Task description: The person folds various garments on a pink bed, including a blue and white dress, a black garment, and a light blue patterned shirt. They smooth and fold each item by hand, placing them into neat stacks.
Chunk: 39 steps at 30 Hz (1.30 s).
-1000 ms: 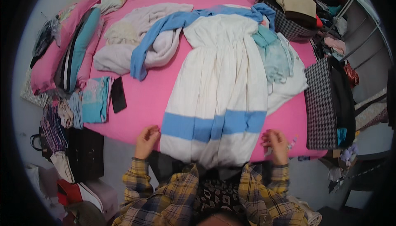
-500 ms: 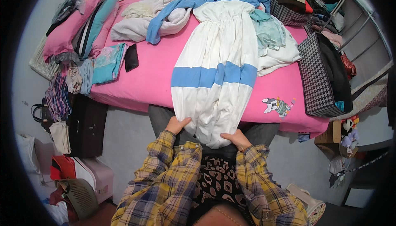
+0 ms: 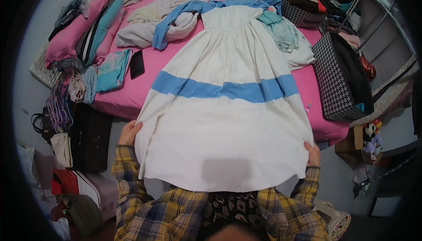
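A white dress (image 3: 220, 126) with blue sleeves and a blue band across its skirt lies on the pink bed (image 3: 112, 102), its top toward the far side. The skirt is spread wide and hangs over the bed's near edge toward me. My left hand (image 3: 129, 133) grips the skirt's left side edge, thumb on top. My right hand (image 3: 312, 154) pinches the opposite side at about the same distance from me. Cloth hides part of the fingers of both hands.
Pale grey clothing (image 3: 140, 32) lies left of the dress, mint-green clothing (image 3: 281, 34) right of it. A black phone (image 3: 137, 64) rests near folded turquoise clothing (image 3: 112, 71). A houndstooth storage box (image 3: 329, 82) stands at the bed's right edge, and a dark cabinet (image 3: 92, 137) at lower left.
My hands have moved far apart, left and right. The skirt, gathered and narrow before, is now stretched out wide between them, and its blue band is broad and nearly flat.
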Motion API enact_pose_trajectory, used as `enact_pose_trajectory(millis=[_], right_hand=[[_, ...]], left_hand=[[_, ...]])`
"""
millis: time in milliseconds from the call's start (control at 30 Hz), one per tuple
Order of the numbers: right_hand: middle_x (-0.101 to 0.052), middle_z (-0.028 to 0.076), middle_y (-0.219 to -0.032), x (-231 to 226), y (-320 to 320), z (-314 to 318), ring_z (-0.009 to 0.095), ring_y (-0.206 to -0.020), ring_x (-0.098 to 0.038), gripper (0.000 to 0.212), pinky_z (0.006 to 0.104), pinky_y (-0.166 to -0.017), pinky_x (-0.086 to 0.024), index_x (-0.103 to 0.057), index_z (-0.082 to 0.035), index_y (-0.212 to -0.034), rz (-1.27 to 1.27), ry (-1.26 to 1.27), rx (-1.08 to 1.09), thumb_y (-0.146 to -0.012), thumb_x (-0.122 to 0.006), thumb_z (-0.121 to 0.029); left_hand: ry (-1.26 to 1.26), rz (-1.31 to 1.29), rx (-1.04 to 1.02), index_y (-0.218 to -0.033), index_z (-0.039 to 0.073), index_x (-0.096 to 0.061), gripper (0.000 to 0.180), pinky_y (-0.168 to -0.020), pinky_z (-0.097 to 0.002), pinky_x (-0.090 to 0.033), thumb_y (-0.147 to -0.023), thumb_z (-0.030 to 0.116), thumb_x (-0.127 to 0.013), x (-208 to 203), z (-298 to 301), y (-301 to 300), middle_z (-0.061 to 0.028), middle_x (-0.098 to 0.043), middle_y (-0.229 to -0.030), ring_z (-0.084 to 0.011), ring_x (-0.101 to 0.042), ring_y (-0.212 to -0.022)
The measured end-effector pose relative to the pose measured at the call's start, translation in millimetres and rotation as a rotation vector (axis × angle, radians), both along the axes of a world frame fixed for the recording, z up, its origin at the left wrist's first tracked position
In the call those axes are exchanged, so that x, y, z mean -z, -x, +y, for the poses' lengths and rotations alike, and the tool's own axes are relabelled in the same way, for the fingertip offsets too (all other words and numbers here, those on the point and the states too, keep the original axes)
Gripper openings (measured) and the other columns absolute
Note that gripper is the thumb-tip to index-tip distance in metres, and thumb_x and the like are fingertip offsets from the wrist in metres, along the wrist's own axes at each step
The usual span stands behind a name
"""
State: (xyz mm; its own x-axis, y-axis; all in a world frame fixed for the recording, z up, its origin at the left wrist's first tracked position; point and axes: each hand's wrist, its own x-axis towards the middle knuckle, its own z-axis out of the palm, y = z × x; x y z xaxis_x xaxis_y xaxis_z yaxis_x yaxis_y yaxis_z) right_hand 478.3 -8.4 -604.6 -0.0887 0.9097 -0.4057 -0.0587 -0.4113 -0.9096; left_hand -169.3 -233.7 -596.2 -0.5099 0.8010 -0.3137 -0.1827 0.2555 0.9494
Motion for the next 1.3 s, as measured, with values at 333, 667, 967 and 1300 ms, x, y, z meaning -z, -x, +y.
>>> enact_pose_trajectory(millis=[333, 667, 967, 1300], right_hand=[[-0.063, 0.013, -0.102, 43, -4, -18, 0.019, -0.089, -0.061, 0.038, 0.0313, -0.079, -0.048, -0.055, 0.007, -0.111, -0.080, 0.021, -0.010, -0.077, -0.066, -0.003], [-0.059, 0.004, -0.073, -75, 43, -45, 0.012, -0.063, -0.053, 0.014, 0.0261, -0.056, -0.042, -0.055, -0.002, -0.080, -0.625, -0.489, -0.046, -0.075, -0.067, -0.008], [-0.051, 0.012, -0.068, -29, 202, -89, 0.033, -0.061, -0.054, 0.026, 0.0417, -0.052, -0.044, -0.050, -0.002, -0.099, -0.758, -0.949, -1.087, -0.074, -0.053, -0.004], [-0.062, 0.018, -0.073, -46, 210, -81, 0.038, -0.071, -0.060, 0.027, 0.0464, -0.060, -0.047, -0.054, -0.004, -0.101, -0.709, -0.710, -1.216, -0.076, -0.058, -0.012]], left_hand=[[0.170, 0.269, -0.068, -0.087, 0.002, -0.063, 0.022, -0.051, -0.0201, -0.034, -0.089, 0.024, -0.058, 28, -18, -21, 0.0040, -0.057, -0.071, -0.0024, -0.045, -0.058], [0.253, 0.329, 0.092, -0.103, -0.004, -0.060, 0.042, -0.077, -0.0307, -0.047, -0.071, 0.019, -0.074, 27, -47, -32, -0.0101, -0.065, -0.097, -0.0157, -0.060, -0.086], [0.216, 0.855, 0.084, -0.109, 0.000, -0.056, 0.041, -0.070, -0.0291, -0.049, -0.071, 0.008, -0.068, -29, -17, -83, -0.0146, -0.065, -0.083, -0.0180, -0.063, -0.072], [0.140, 1.001, 0.204, -0.117, 0.002, -0.055, 0.042, -0.047, -0.0384, -0.045, -0.075, 0.008, -0.061, -54, -6, -153, -0.0160, -0.056, -0.058, -0.0308, -0.057, -0.048]])
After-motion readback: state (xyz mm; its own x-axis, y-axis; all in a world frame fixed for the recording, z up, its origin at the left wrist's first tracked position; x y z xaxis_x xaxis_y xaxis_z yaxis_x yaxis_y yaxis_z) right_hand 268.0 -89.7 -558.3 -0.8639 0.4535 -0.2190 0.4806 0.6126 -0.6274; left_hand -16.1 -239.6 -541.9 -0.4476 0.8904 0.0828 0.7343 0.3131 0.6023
